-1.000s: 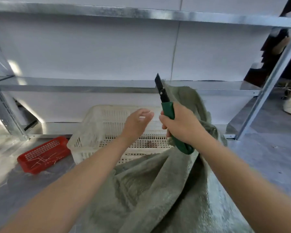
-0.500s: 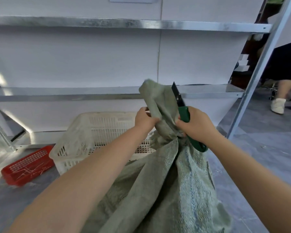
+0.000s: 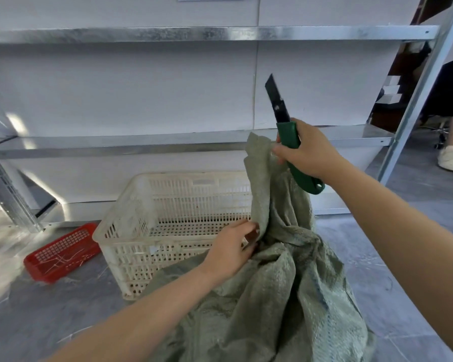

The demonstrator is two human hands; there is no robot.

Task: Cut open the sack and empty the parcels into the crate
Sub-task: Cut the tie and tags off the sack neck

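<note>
1. Sack (image 3: 285, 296): grey-green woven fabric, standing on the floor (image 3: 403, 270) at 5 o'clock in the view. Its neck is bunched and 1 flap is raised toward 12 o'clock. The contents are hidden.
2. Crate (image 3: 168, 220): cream perforated plastic, open side up, on the floor at 10 o'clock of the sack. Its right end touches the sack.
3. Knife (image 3: 289, 134): green handle with the black blade extended, pointing to 11 o'clock. The blade is above the flap and clear of the fabric.
4. Right hand (image 3: 306, 152): wrapped round the knife handle, with the fingertips meeting the flap's top edge.
5. Left hand (image 3: 233, 246): at 7 o'clock of the right hand. The fingers are curled into the sack's bunched neck, holding the fabric.
6. Tray (image 3: 60, 253): red mesh, on the floor at 9 o'clock of the crate, near but apart. Pale strands lie in it.
7. Shelves (image 3: 194, 142): 2 metal boards at 12 o'clock, against a white wall.
8. Shoe (image 3: 450, 158): white, worn by a 2nd person, at 3 o'clock by the frame edge.
</note>
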